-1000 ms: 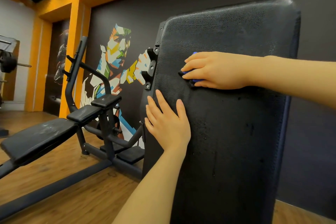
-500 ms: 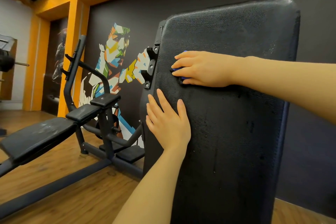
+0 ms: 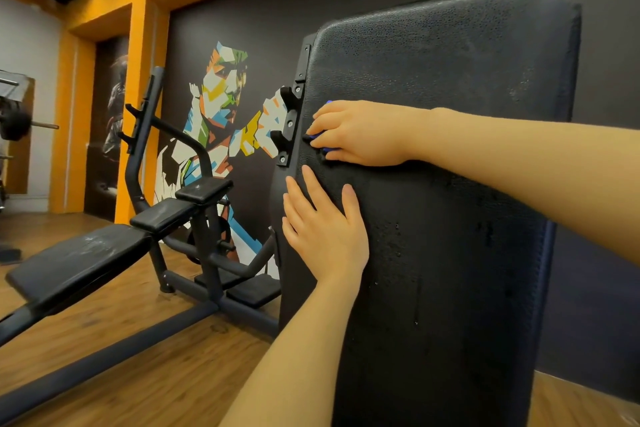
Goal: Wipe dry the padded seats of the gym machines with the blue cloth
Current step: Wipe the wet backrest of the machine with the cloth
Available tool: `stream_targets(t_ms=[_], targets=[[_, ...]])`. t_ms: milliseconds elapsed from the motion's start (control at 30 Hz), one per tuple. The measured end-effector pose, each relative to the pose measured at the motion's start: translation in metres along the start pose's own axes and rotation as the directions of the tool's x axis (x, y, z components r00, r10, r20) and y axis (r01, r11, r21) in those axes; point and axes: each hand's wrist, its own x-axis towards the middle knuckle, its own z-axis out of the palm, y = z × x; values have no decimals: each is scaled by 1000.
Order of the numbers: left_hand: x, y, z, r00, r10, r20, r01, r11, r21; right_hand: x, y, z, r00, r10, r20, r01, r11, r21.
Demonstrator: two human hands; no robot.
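Step in hand: you are wiping the tall black textured vinyl pad (image 3: pixel 450 166), which stands nearly upright, and the stroke has your cloth at the pad's left edge, level with the black metal bracket (image 3: pixel 290 125).
Cloth: the blue cloth (image 3: pixel 320 142) sits almost wholly under your right hand; only small blue slivers show at the fingertips and above the knuckles.
Right hand: your right hand (image 3: pixel 360 133) lies flat, fingers straight and together, pressing the cloth against the pad; whether the thumb pinches it, you cannot tell from here.
Left hand: your left hand (image 3: pixel 323 229) rests lower on the pad, fingers straight and slightly spread, holding nothing, steadying the pad.
How to do it well: keep the palm flat so the whole cloth bears on the vinyl. Work in overlapping passes from edge to edge, then drop a band lower. Droplets and runs show on the lower half, so that part likely needs the most attention. Shift your left hand aside before you reach it, and dry its spot too.
Count: 2 hands, 1 blue cloth, 1 upright pad under work.
Elsewhere: 1 black padded bench machine (image 3: pixel 79 263) at left on the wooden floor (image 3: pixel 145 367), showing 2 pads, a long one and a small one.
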Motion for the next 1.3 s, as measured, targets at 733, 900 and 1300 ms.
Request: stream_targets(t_ms=[733,900,1300], targets=[[-7,-10,-3,1000,21,-5,-21,1000,14,-13,-4,1,1000,-28,2,28,995,-100],[-7,-11,-2,999,28,-17,-28,1000,3,-22,-4,0,1000,-13,-10,13,998,-62],[-7,-12,-2,999,41,-10,-41,999,-10,-92,-12,-8,989,46,-142,-58,995,-78]])
